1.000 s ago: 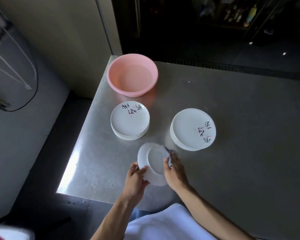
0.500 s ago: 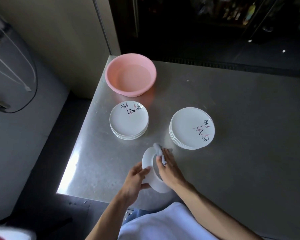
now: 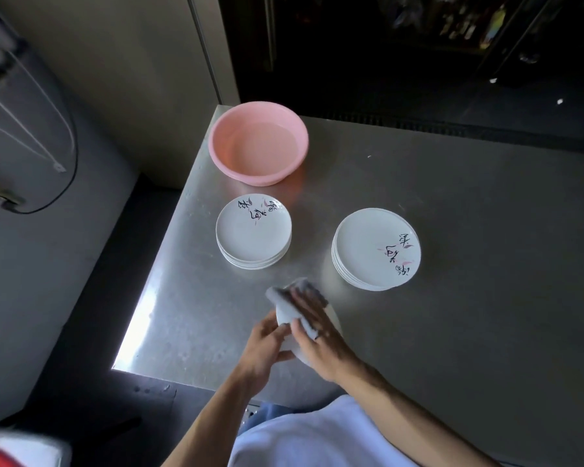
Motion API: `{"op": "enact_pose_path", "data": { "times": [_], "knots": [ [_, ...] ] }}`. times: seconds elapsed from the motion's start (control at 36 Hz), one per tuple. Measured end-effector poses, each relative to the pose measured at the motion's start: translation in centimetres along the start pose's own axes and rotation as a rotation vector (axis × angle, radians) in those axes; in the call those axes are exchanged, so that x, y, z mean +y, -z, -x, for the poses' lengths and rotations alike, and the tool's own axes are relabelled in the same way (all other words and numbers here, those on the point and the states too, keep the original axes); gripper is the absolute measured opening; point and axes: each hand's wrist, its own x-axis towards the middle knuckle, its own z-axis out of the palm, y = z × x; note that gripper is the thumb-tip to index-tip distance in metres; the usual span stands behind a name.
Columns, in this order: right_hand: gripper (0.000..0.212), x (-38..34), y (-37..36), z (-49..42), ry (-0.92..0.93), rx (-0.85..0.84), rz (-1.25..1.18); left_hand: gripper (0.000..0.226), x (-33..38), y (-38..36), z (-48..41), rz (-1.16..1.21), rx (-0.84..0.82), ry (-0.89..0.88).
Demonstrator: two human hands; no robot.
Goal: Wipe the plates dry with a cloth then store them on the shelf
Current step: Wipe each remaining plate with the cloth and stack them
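"Where's the plate?"

"The plate (image 3: 289, 345) is hanging tilted just over the bench (image 3: 469, 281), near the front edge, between both hands. The left hand (image 3: 265, 345) is gripping its left rim, fingers (image 3: 273, 326) curled round it. The right hand (image 3: 317, 328) is lying on top, fingers (image 3: 304, 298) spread flat, pressing the cloth (image 3: 284, 299) onto it. I can't tell if the thumb is pinching the cloth."

"And where's it going after?"

"I'm guessing the right stack (image 3: 376, 247), since it's sitting just beyond the right hand. The left stack (image 3: 253, 230) is sitting toward the left edge, with the basin (image 3: 258, 143) behind it at the far left corner."

"Any room?"

"Bare bench is stretching away to the right. The front left corner is lying near the left hand, so I'd be working away from it. I'm not seeing a shelf."
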Motion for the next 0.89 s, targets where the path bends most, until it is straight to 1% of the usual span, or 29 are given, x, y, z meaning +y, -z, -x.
{"op": "enact_pose_path", "data": {
  "times": [0.03, 0.06, 0.08, 0.11, 0.17, 0.19, 0.22, 0.25, 0.28, 0.33, 0.36, 0.39, 0.42, 0.44, 0.47, 0.5, 0.53, 0.56, 0.58, 0.61, 0.64, 0.75, 0.78, 0.81, 0.83, 0.86, 0.89],
  "knots": [
    [0.048, 0.7, -0.5, 0.1, 0.087, -0.018, 0.081, 0.022, 0.0, 0.0, 0.1, -0.002, -0.007, -0.004],
    [0.050, 1.5, -0.8, 0.0, 0.125, -0.004, 0.120, 0.021, -0.1, 0.0, 0.1, 0.005, -0.003, -0.006],
    [0.050, 2.2, -0.9, -0.3, 0.104, 0.033, 0.135, 0.022, -0.2, 0.1, 0.2, 0.008, 0.004, -0.003],
    [0.048, 2.7, -0.7, -0.9, 0.029, 0.075, 0.147, 0.023, -0.2, 0.1, 0.3, 0.013, 0.012, 0.000],
    [0.049, 3.5, -0.2, -1.8, -0.220, 0.174, 0.132, 0.024, -0.6, 0.2, 0.3, 0.006, 0.021, 0.016],
    [0.053, 3.8, 0.0, -2.2, -0.299, 0.199, 0.133, 0.023, -0.8, 0.2, 0.3, -0.001, 0.021, 0.023],
    [0.055, 3.7, 0.2, -2.4, -0.310, 0.194, 0.146, 0.022, -0.8, 0.2, 0.3, 0.003, 0.019, 0.025],
    [0.055, 3.8, 0.2, -2.5, -0.262, 0.160, 0.161, 0.022, -0.9, 0.2, 0.3, 0.001, 0.013, 0.023],
    [0.051, 3.2, 0.2, -2.2, -0.174, 0.096, 0.154, 0.022, -0.9, 0.2, 0.3, 0.006, 0.005, 0.018],
    [0.046, 2.3, 0.3, -1.2, 0.061, -0.035, 0.165, 0.024, -0.9, 0.2, 0.3, 0.000, -0.023, -0.004],
    [0.045, 2.3, 0.2, -0.8, 0.175, -0.069, 0.197, 0.023, -1.0, 0.2, 0.3, -0.002, -0.026, -0.014],
    [0.044, 2.5, 0.2, -0.6, 0.238, -0.073, 0.230, 0.022, -1.1, 0.2, 0.3, 0.012, -0.025, -0.020],
    [0.044, 2.9, 0.0, -0.6, 0.252, -0.037, 0.243, 0.021, -1.4, 0.3, 0.2, 0.029, -0.021, -0.020],
    [0.044, 3.1, -0.1, -0.8, 0.207, 0.025, 0.238, 0.022, -1.5, 0.3, 0.3, 0.051, -0.021, -0.019],
    [0.046, 3.4, -0.1, -0.9, 0.084, 0.107, 0.205, 0.029, -1.7, 0.2, 0.2, 0.076, -0.018, -0.015],
    [0.048, 3.3, 0.0, -1.2, -0.109, 0.186, 0.139, 0.035, -2.1, 0.2, 0.0, 0.106, -0.009, 0.002],
    [0.054, 3.5, 0.0, -1.7, -0.333, 0.253, 0.045, 0.036, -2.3, 0.2, -0.1, 0.132, 0.006, 0.021],
    [0.064, 3.5, 0.1, -2.1, -0.544, 0.306, -0.022, 0.033, -2.6, 0.2, -0.2, 0.155, 0.029, 0.034],
    [0.072, 3.5, 0.0, -2.3, -0.661, 0.338, -0.045, 0.031, -2.7, 0.3, -0.4, 0.172, 0.053, 0.043],
    [0.073, 3.4, -0.1, -2.3, -0.653, 0.343, -0.026, 0.030, -2.7, 0.3, -0.6, 0.188, 0.070, 0.049],
    [0.070, 3.2, -0.3, -2.0, -0.562, 0.320, -0.020, 0.031, -2.5, 0.3, -0.7, 0.191, 0.079, 0.053],
    [0.051, 1.4, -0.7, -0.2, -0.023, 0.070, -0.016, 0.021, -1.0, 0.2, -0.9, 0.057, 0.066, 0.031],
    [0.048, 1.3, -0.9, 0.0, 0.079, 0.030, 0.005, 0.021, -0.9, 0.3, -0.9, 0.028, 0.065, 0.026],
    [0.047, 1.9, -1.5, 0.2, 0.119, 0.023, 0.020, 0.020, -0.7, 0.3, -0.9, 0.013, 0.064, 0.018],
    [0.048, 2.2, -1.5, 0.1, 0.112, 0.045, 0.043, 0.019, -0.7, 0.3, -0.8, 0.005, 0.063, 0.016],
    [0.051, 2.8, -1.6, -0.2, 0.082, 0.096, 0.072, 0.018, -0.7, 0.5, -0.7, -0.002, 0.060, 0.017],
    [0.053, 3.2, -1.5, -0.5, 0.009, 0.161, 0.111, 0.019, -0.7, 0.6, -0.7, -0.008, 0.053, 0.023]
  ]
}}
